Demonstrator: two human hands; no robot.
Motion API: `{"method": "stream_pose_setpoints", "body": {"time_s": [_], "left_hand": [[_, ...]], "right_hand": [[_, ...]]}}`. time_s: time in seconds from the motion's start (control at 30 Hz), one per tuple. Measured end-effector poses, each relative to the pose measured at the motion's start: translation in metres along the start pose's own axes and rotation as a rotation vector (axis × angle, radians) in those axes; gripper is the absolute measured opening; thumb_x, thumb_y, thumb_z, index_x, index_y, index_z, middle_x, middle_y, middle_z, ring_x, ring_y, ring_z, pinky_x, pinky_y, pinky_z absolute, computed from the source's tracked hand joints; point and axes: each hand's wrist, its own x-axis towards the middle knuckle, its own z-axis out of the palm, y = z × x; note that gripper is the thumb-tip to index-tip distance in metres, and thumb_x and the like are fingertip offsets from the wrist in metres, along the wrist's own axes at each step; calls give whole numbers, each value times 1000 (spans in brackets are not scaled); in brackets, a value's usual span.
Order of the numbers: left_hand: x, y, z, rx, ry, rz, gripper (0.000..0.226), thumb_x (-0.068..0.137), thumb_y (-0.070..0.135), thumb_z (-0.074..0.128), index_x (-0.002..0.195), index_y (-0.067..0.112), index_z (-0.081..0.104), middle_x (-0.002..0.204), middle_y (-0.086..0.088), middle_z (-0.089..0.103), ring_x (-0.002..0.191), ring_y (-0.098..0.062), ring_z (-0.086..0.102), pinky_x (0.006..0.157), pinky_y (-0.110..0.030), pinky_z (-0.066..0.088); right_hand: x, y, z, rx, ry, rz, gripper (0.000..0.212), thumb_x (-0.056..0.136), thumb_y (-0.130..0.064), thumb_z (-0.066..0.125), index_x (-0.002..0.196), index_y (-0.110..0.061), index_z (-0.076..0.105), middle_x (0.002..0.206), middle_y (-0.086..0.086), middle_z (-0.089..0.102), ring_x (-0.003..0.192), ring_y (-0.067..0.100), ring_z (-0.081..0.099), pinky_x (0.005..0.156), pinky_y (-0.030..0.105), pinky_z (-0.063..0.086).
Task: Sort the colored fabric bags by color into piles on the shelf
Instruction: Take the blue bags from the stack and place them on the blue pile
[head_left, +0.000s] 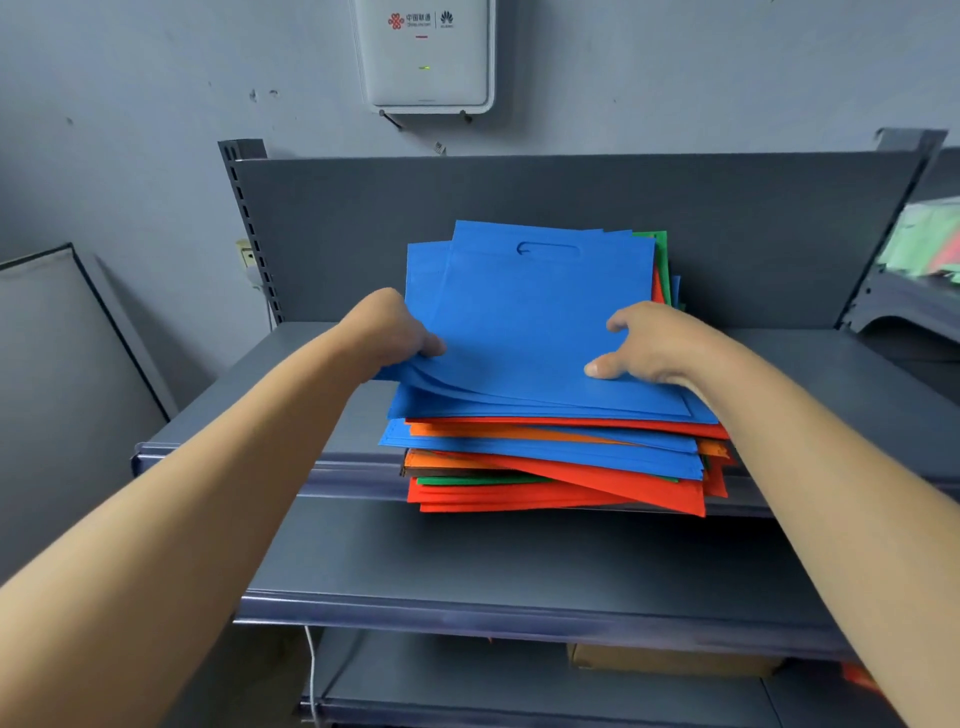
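The top blue bags (524, 332) crown a mixed pile (561, 467) on the shelf (249, 415). The left hand (389, 332) pinches several layers at their left edge, while the right hand (649, 343) presses flat on top. The pile overhangs the shelf's front lip, so a careless pull could drag the red bags (571, 493) off — or the grip may catch uneven layers. The handle slot (548, 248) points toward the back panel (363, 218) — the long axis probably runs near to far.

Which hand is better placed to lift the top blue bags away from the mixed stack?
Probably the left. The left hand grips the raised left edge of the top blue bags, with the thumb above. The right hand only rests flat on top of them.
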Motion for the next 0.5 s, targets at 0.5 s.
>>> {"method": "stream_pose_setpoints", "body": {"time_s": [0.5], "left_hand": [[5,-5,9,-58,-24,57,32,80,9,71,71,10,40,74,-7,44,67,-22,44,49,-25,33]], "right_hand": [[1,-7,5,-1,100,137,61,85,-41,65,127,0,49,132,14,52,118,29,53,96,36,44]]}}
